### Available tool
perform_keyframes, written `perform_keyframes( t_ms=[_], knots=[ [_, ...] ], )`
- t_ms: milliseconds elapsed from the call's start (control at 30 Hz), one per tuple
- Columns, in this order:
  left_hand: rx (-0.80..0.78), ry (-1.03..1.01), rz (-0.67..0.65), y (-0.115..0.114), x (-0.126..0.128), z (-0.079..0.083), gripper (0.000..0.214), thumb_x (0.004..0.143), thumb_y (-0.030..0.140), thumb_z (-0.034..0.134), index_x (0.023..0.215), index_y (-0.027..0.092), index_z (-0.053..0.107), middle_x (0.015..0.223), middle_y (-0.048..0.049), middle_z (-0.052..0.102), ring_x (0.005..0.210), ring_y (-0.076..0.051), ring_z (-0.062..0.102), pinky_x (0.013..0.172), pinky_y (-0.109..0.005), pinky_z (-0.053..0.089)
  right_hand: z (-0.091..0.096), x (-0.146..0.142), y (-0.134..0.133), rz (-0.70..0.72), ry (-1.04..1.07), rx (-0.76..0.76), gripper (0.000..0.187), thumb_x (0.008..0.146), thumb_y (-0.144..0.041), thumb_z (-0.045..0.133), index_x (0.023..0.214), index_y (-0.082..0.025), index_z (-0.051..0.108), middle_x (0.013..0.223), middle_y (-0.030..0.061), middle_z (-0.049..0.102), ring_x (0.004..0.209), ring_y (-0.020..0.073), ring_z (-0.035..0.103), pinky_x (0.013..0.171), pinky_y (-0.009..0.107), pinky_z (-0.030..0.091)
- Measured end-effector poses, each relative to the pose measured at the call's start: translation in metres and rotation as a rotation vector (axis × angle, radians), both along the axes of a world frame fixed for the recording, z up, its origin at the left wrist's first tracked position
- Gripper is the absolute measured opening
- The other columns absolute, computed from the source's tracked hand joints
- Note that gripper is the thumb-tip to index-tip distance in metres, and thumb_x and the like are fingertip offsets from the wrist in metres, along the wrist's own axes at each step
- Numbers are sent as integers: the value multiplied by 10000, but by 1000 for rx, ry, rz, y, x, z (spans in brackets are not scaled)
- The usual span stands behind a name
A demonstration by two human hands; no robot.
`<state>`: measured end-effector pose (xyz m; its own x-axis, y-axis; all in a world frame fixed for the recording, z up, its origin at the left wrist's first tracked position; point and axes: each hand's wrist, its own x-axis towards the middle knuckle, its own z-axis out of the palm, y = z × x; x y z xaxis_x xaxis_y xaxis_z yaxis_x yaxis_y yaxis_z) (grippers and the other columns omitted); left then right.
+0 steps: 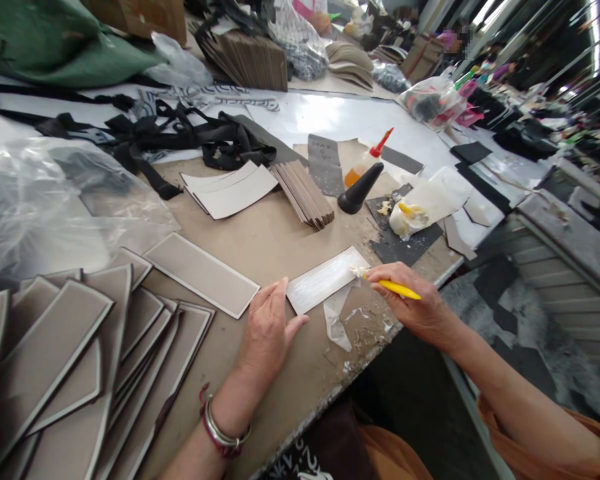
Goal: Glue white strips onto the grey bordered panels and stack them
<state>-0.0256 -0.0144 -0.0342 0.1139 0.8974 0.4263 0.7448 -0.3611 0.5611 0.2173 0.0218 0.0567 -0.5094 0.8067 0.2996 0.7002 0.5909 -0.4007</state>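
My right hand point(414, 303) grips a yellow-handled glue brush point(400, 289). Its pasty bristles touch the right end of a small rectangular panel point(317, 287), whose top looks white and streaked with wet glue. At the panel's left end rests my left hand point(267, 327), fingers stretched out and thumb spread, holding nothing. Just beyond those fingertips lies a beige panel with a pale border point(203, 273). A thin scrap of film point(337, 320) sticks out below the white panel, near the glue-crusted table edge.
Many bordered panels point(70, 340) fan out at the left beside clear plastic sheeting point(80, 200). Behind the work are white curved pieces point(233, 190), a stack of brown strips point(304, 193), a black cone point(360, 190), a red-tipped bottle point(365, 163) and a tilted glue container point(437, 197).
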Motion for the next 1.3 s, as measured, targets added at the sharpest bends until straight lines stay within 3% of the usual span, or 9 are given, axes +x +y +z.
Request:
perform_keyframes(
  t_ms=[133,367,633,767,900,1067,1167,1300],
  knots=[
    [8,0,0,0,0,0,696,667,269,746,1248,103,400,1058,-159,625,1016,-280,556,889,-437,478,-6,13,8,-41,-42,62,92,901,-206,478,981,-224,519,916,73,612,889,215,579,798,398,488],
    [19,-7,16,1,1,-3,689,685,273,732,1266,124,393,1060,-154,619,1012,-280,563,880,-435,480,-13,4,8,-71,-36,85,75,899,-217,481,949,-202,534,864,76,616,829,212,589,757,378,498],
    [35,-26,17,1,1,-3,683,676,247,737,1257,107,407,1045,-158,624,997,-279,571,874,-428,482,4,-24,-7,-94,140,-222,127,905,-290,476,904,-209,574,884,53,641,853,187,611,773,320,498],
    [0,-17,6,-1,1,0,727,644,215,763,1258,97,393,1063,-154,629,1024,-280,565,880,-438,485,24,-27,-4,-242,281,-285,273,880,-434,489,867,-191,613,817,53,637,758,188,614,686,290,507],
    [-52,-43,24,-2,2,3,737,626,170,769,1253,99,390,1081,-150,623,1042,-279,561,888,-451,487,39,-29,17,-340,244,-195,391,860,-541,449,782,-196,615,802,56,624,770,203,591,691,301,475],
    [-75,-94,24,-3,4,3,746,599,110,767,1247,115,398,1093,-135,611,1048,-272,556,887,-453,496,43,-68,62,-170,118,-155,306,909,-424,387,790,-197,555,712,16,590,663,161,557,627,269,428],
    [-93,-115,33,-3,6,0,776,565,72,774,1247,111,406,1113,-140,597,1065,-271,545,900,-451,492,36,-107,94,-68,-119,-115,218,906,-328,412,787,-189,530,697,11,583,637,153,549,612,256,399],
    [-93,-107,71,-4,7,-5,794,542,39,773,1247,103,414,1126,-151,592,1075,-279,541,900,-454,495,23,-149,134,-169,-503,-95,169,887,-301,480,901,-162,574,889,90,647,803,200,603,663,263,405]
  ],
)
